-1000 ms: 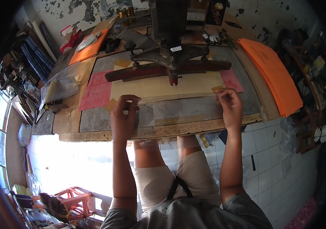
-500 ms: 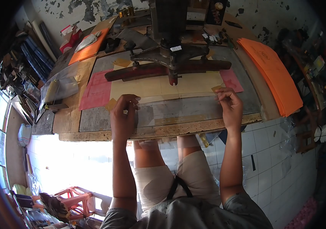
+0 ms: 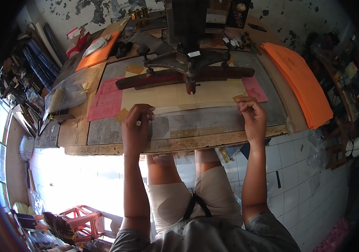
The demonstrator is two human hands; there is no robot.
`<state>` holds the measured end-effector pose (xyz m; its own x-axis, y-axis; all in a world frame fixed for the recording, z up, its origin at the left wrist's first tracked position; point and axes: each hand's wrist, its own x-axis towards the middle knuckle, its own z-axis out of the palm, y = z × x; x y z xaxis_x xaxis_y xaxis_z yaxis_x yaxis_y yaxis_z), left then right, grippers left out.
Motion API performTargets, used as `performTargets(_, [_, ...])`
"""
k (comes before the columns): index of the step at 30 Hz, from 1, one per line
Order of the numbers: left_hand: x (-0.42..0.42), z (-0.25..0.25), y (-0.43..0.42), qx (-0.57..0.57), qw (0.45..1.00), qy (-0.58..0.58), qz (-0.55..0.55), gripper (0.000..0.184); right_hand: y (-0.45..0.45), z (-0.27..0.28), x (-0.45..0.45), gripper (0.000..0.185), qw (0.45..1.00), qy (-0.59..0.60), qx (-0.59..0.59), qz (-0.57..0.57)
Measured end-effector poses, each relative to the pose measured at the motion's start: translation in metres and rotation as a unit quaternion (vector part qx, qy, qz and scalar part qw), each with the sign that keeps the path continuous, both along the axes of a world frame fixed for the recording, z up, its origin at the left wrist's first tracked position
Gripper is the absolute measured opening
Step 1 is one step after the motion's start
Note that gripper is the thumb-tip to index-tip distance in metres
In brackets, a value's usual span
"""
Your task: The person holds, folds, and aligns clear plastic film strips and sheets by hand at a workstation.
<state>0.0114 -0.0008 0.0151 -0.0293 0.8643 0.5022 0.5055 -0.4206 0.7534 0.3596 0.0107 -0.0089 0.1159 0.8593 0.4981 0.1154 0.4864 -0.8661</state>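
Observation:
My left hand (image 3: 136,126) is closed in a pinch near the front left of the table. My right hand (image 3: 254,117) pinches too, at the front right. Between them spans a clear plastic sheet (image 3: 200,119), which both hands grip by its upper corners; its lower part hangs over the table's front edge. Just beyond lies a cream paper strip (image 3: 167,95), taped down, with pink paper at its left (image 3: 106,100) and right (image 3: 254,89). Above the strip stands a dark metal press head (image 3: 188,67) with a long red-brown bar that hides part of it.
Orange sheets (image 3: 299,80) are stacked along the table's right side. More orange sheets (image 3: 99,50) and clear plastic (image 3: 68,94) lie at the left. A wooden edge (image 3: 104,150) runs along the front. A red plastic stool (image 3: 83,222) stands on the floor at lower left.
Almost nothing differs. My right hand has shifted very slightly, and the plastic sheet stays stretched between both hands.

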Motion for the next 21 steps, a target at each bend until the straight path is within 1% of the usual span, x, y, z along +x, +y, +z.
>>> performTargets(3, [0.003,0.009,-0.004,-0.006,0.999,0.035,0.005,0.012,-0.001,0.001,-0.001,0.014,1.0,0.004,-0.006,0.007])
performTargets(6, [0.004,0.006,-0.001,0.057,0.997,0.046,-0.001,0.016,-0.002,0.004,-0.003,0.01,1.0,0.009,-0.021,0.006])
performTargets(9, [0.004,0.009,-0.002,0.035,0.999,0.037,-0.003,0.014,-0.002,0.007,-0.005,0.006,0.999,0.02,-0.034,0.006])
performTargets(13, [0.004,0.006,-0.001,0.034,0.999,0.027,-0.008,0.013,-0.001,0.006,-0.004,0.004,0.998,0.02,-0.052,0.012])
performTargets(16, [0.003,0.006,-0.001,0.025,0.999,0.022,-0.01,0.012,0.001,0.008,-0.008,0.006,1.0,-0.015,-0.016,-0.016])
performTargets(19, [0.004,0.005,-0.001,0.008,1.0,0.008,-0.006,0.011,-0.003,0.016,-0.011,0.011,0.984,-0.159,0.028,-0.079])
performTargets(21, [0.007,0.007,-0.003,-0.005,1.0,0.003,0.005,0.011,-0.004,0.017,-0.014,0.012,0.975,-0.199,0.046,-0.089])
